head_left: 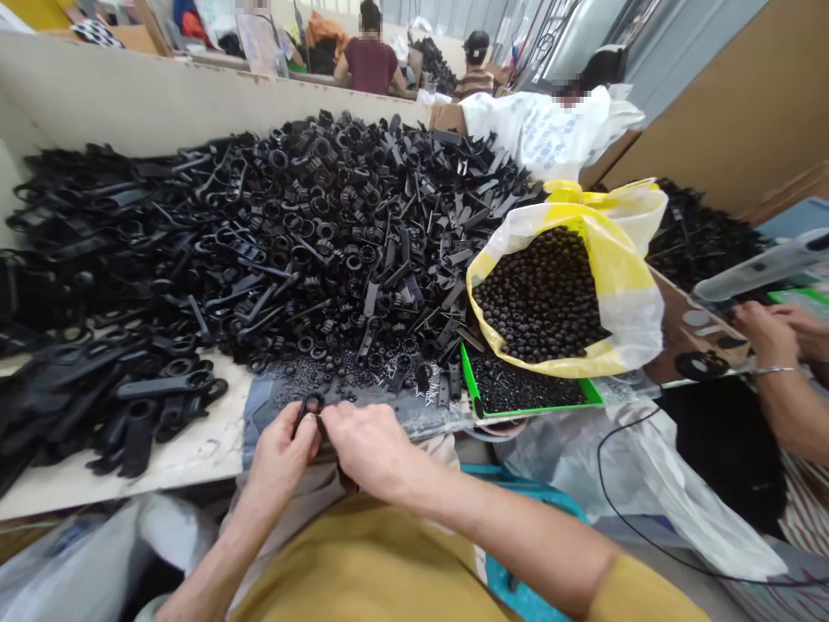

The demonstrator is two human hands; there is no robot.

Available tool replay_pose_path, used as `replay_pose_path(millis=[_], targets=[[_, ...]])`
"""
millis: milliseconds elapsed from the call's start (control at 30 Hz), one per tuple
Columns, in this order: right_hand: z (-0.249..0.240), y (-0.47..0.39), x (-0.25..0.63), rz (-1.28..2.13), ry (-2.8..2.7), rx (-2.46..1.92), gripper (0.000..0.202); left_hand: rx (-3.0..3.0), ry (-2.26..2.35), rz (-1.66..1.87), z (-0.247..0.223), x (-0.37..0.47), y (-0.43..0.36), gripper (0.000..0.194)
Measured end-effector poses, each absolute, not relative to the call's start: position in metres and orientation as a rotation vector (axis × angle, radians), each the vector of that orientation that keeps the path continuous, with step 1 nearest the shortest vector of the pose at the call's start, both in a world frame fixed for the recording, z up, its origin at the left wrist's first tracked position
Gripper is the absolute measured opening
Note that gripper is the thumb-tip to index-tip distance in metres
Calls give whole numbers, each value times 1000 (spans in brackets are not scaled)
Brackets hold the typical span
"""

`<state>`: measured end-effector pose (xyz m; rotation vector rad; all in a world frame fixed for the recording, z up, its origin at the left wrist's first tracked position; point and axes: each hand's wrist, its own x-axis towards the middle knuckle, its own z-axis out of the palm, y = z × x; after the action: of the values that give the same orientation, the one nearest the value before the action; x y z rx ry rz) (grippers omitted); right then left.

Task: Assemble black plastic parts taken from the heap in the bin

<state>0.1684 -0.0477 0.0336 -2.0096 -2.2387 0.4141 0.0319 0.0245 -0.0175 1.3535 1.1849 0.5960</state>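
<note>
Head view shows me my two hands meeting at the near edge of the table (194,458). My left hand (280,451) and my right hand (370,449) both pinch one small black plastic part (309,406) with a ring end, fingers curled tight around it; the part sits just above a grey sheet (414,415) lying at that edge. Beyond my hands a great heap of black plastic parts (291,233) covers the table up to its far wall. Toward the right edge a yellow and white bag (622,285) stands open, full of small black beads (541,298), and rests on a green tray (537,397) of tiny black pieces. At the far right, another person's hands (777,333) work by a grey tool (764,268).
</note>
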Motion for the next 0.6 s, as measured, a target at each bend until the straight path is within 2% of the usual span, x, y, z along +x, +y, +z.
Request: replay_pose_path(millis=[100, 200, 333, 500, 600], targets=[[34, -73, 197, 458, -2168, -1969, 25, 1217, 1136, 592, -7, 31, 23, 33], [36, -91, 233, 288, -2015, -2105, 33, 1022, 1089, 527, 5, 32, 21, 41], [38, -79, 268, 82, -2344, -2229, 43, 825, 979, 476, 15, 40, 15, 45], [35, -51, 279, 35, -2497, -2100, 22, 686, 904, 554, 19, 40, 9, 41], [32, -46, 284, -2, -2566, -1987, 23, 564, 811, 563, 21, 32, 9, 40]])
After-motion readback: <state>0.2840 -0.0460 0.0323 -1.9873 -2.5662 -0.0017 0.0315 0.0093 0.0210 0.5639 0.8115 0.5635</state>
